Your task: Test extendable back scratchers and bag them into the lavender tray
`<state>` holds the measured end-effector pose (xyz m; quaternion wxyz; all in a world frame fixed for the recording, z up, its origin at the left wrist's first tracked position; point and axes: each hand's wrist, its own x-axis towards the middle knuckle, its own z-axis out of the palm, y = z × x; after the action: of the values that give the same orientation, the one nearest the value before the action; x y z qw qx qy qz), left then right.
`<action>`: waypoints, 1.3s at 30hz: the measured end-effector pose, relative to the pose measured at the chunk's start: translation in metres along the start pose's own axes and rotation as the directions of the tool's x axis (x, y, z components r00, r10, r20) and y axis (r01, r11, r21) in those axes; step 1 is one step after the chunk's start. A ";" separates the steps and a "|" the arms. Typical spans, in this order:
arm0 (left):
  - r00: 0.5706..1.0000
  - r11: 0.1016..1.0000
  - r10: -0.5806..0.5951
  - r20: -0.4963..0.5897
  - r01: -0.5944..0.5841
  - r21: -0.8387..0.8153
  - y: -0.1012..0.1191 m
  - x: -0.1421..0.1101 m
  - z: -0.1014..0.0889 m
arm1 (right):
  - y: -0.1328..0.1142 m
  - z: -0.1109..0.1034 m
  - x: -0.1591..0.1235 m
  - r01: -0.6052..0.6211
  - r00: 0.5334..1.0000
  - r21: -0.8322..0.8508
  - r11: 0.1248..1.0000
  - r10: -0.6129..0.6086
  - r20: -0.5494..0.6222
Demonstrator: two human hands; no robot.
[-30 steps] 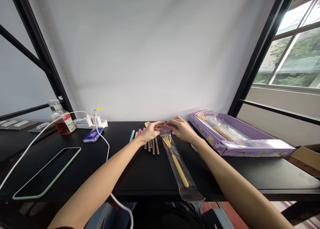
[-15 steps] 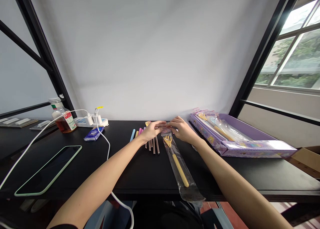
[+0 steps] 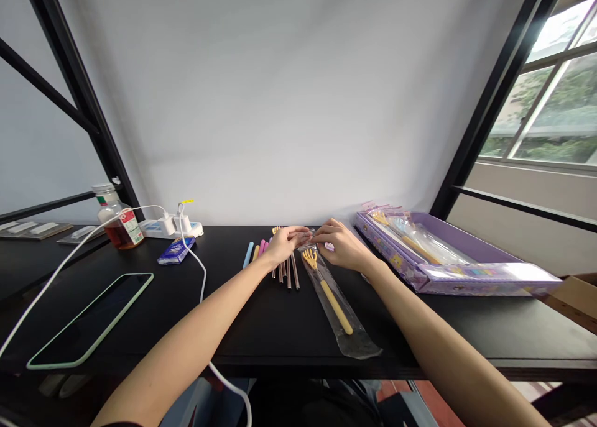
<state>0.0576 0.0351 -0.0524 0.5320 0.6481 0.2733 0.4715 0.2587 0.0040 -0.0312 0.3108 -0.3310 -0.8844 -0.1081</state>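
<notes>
Both my hands pinch the top end of a clear plastic bag (image 3: pixel 359 343) lying on the black table. Inside the bag is a yellow back scratcher (image 3: pixel 336 307), its claw end towards my fingers. My left hand (image 3: pixel 283 245) is closed on the left side of the bag's mouth, and my right hand (image 3: pixel 342 245) is closed on the right side. Several metal rods (image 3: pixel 289 271) with coloured handles, more back scratchers by their look, lie beside and partly under my left hand. Fingers hide much of the bag's top.
To the right stands a purple box (image 3: pixel 485 281) holding bagged back scratchers. A phone (image 3: pixel 93 321), a blue packet (image 3: pixel 176 251), a power strip (image 3: pixel 156 227) with white cables and a bottle (image 3: pixel 119 222) occupy the left. An open cardboard box (image 3: pixel 573 299) is at far right.
The bag with its back scratcher has shifted slightly away from me, so its lower end now rests on the table instead of overhanging the edge. My fingers have moved along its mouth.
</notes>
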 end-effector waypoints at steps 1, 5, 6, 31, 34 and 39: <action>1.000 1.000 -0.004 -0.004 0.004 0.000 0.001 0.000 0.000 | 0.000 0.000 0.000 0.001 1.000 -0.003 1.000 -0.001 -0.006; 1.000 1.000 -0.011 -0.012 0.011 -0.013 0.004 0.000 0.002 | 0.000 0.001 0.000 0.000 1.000 -0.010 1.000 0.000 -0.030; 1.000 1.000 -0.016 -0.014 0.016 -0.026 0.004 0.000 0.002 | 0.000 0.001 0.000 -0.002 1.000 -0.010 1.000 0.001 -0.031; 0.999 0.983 0.025 0.037 -0.031 0.180 0.010 -0.006 0.005 | 0.001 0.001 0.006 -0.512 0.817 0.323 0.796 0.567 -0.104; 0.997 0.963 0.061 0.051 -0.073 0.260 0.009 -0.005 0.006 | 0.002 0.001 0.006 -0.555 0.803 0.382 0.739 0.596 0.012; 0.997 0.941 0.069 0.046 -0.081 0.329 0.007 -0.005 0.003 | 0.010 0.006 0.003 -0.539 0.823 0.430 0.725 0.561 0.086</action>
<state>0.0574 0.0276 -0.0477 0.4019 0.7458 0.3147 0.4280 0.2609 0.0150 -0.0342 0.4166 -0.4970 -0.7394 0.1810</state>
